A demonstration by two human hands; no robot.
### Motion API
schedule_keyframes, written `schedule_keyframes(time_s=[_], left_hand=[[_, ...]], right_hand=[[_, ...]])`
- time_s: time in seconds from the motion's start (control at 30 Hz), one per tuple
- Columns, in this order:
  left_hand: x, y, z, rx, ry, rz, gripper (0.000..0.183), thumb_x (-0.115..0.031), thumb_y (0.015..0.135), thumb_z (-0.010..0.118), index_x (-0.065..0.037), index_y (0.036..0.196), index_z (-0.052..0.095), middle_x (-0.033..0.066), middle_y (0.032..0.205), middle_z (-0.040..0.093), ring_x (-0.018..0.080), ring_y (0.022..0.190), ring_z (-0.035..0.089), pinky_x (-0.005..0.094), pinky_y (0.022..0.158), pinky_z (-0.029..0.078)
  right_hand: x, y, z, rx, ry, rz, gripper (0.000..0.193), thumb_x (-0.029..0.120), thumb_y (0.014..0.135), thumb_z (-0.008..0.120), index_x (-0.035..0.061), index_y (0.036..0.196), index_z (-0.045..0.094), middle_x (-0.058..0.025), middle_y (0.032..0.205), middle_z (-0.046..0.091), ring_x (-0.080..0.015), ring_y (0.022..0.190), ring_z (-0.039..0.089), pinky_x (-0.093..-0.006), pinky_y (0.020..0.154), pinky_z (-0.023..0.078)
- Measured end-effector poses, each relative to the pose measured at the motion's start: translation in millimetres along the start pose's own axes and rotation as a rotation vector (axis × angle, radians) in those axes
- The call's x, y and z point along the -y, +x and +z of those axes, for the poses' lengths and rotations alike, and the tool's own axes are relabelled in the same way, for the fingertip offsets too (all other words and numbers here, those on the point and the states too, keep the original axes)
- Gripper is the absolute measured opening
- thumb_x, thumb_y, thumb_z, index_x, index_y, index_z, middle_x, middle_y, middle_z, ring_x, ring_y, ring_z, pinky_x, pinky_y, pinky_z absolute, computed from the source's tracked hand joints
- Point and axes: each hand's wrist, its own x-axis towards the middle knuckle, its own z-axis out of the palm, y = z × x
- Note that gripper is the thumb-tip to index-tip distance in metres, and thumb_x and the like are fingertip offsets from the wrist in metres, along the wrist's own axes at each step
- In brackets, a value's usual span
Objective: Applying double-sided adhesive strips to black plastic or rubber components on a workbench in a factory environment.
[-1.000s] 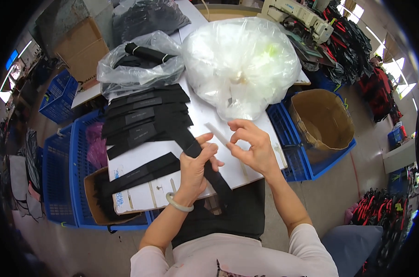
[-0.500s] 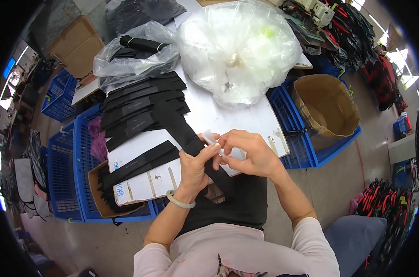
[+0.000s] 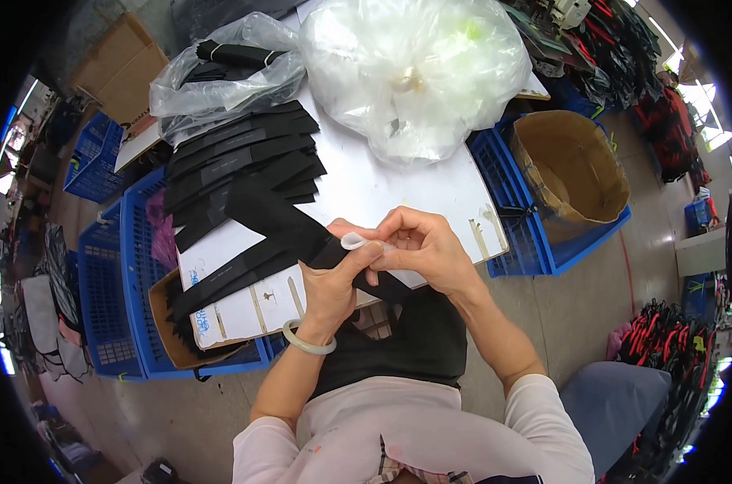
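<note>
My left hand [image 3: 331, 286], with a pale bangle [image 3: 308, 344] at the wrist, is closed round a long black fabric strip [image 3: 273, 216]. The strip runs from the pile across the table's near edge toward my lap. A small curled white piece [image 3: 353, 240], thin and soft-looking, sticks up between my two hands above the strip. My right hand [image 3: 430, 252] is pinched at that white piece, its fingertips meeting my left thumb. The fingers partly hide what lies between them. Fanned black strips [image 3: 245, 145] lie on the table to the left, and another black strip [image 3: 229, 282] lies nearer.
On the white table [image 3: 382, 194] sits a large clear bag [image 3: 414, 81] of white material, beside an open plastic bag [image 3: 221, 101] with rolled black fabric. Blue crates [image 3: 108, 298] flank the table. A worn cardboard box [image 3: 572, 165] stands in the right one.
The white piece has turned from an upright strip into a curled shape in my fingers. My hands have come closer together, and the black strip has shifted left at its far end.
</note>
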Motion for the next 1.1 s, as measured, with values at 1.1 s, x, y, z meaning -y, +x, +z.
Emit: schedule_keyframes(time_s=[1.1], left_hand=[[-17.5, 27.4, -15.3, -0.326, -0.735, -0.114, 0.044, -0.052, 0.093, 0.06, -0.014, 0.074, 0.047, -0.0001, 0.067, 0.045, 0.0125, 0.045, 0.039, 0.0306, 0.053, 0.043]], right_hand=[[8.0, -25.6, 26.0, -0.179, -0.761, -0.184, 0.024, 0.001, 0.073, 0.078, 0.0013, 0.081, 0.055, -0.0048, 0.078, 0.055, -0.0141, 0.06, 0.056, -0.0298, 0.053, 0.044]])
